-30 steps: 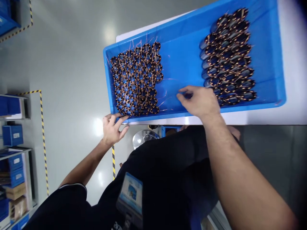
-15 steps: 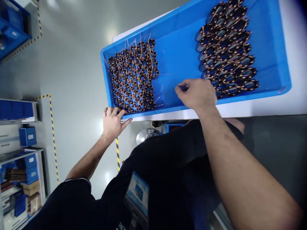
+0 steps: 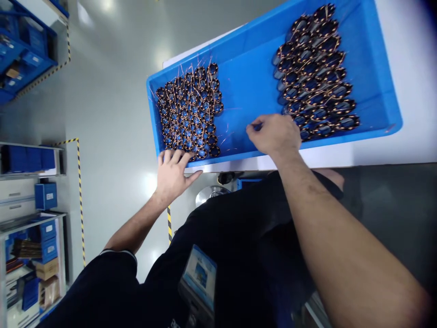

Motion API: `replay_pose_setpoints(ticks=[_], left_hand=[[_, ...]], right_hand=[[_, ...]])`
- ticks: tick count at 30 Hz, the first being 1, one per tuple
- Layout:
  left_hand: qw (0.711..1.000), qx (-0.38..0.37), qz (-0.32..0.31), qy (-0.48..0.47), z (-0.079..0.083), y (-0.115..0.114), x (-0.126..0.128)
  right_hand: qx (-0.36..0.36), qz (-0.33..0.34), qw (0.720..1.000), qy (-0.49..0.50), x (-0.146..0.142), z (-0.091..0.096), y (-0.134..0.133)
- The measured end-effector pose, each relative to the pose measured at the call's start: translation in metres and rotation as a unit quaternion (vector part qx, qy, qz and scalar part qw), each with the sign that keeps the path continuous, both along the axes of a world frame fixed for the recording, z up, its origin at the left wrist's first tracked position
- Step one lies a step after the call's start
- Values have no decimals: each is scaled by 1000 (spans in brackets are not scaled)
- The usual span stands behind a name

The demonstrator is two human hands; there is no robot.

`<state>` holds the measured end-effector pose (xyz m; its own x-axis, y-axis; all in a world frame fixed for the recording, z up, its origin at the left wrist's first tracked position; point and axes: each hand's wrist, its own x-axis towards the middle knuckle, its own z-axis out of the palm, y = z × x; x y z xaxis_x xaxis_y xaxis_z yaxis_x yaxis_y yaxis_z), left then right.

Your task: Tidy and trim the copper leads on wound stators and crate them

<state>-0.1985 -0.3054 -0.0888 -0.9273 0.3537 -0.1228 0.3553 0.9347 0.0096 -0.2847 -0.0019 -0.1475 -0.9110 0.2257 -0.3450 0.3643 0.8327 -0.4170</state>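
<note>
A long blue plastic bin (image 3: 242, 105) lies in front of me. Packed at its left end is a block of ring-shaped copper-wound coils (image 3: 189, 114) with thin wire ends sticking out. A second group of coils (image 3: 314, 82), standing tilted in rows, fills the right part. My left hand (image 3: 172, 175) rests over the near left rim, fingers spread, their tips at the nearest coils of the left block. My right hand (image 3: 278, 134) hovers over the bin's near side beside the right group. Its thumb and index finger are pinched together; whatever is between them cannot be made out.
The bin sits on a white tabletop (image 3: 413, 141). Below the table's near edge are a round metal stool (image 3: 208, 193) and my dark clothing. A badge (image 3: 200, 275) hangs at my front. Shelves with blue boxes (image 3: 46, 196) stand left, beyond yellow-black floor tape (image 3: 80, 191).
The view has shifted a little, so the bin appears slightly further left at its right end. My left hand has slid right along the near rim. My right hand keeps its pinch.
</note>
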Motion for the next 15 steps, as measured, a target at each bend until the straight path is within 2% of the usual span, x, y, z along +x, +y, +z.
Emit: replay_pose_setpoints(ticks=[3,5,15], left_hand=[[1000,-2,-18,-17,-5,22,-2],[1000,-10,-16,-20,-11,29,-4],[999,-34,1,-25,-21,24,-2]], right_hand=[[3,-3,1000,11,1,-2,0],[2,-3,1000,16,0,-4,0],[-9,3,1000,23,-2,-5,2]])
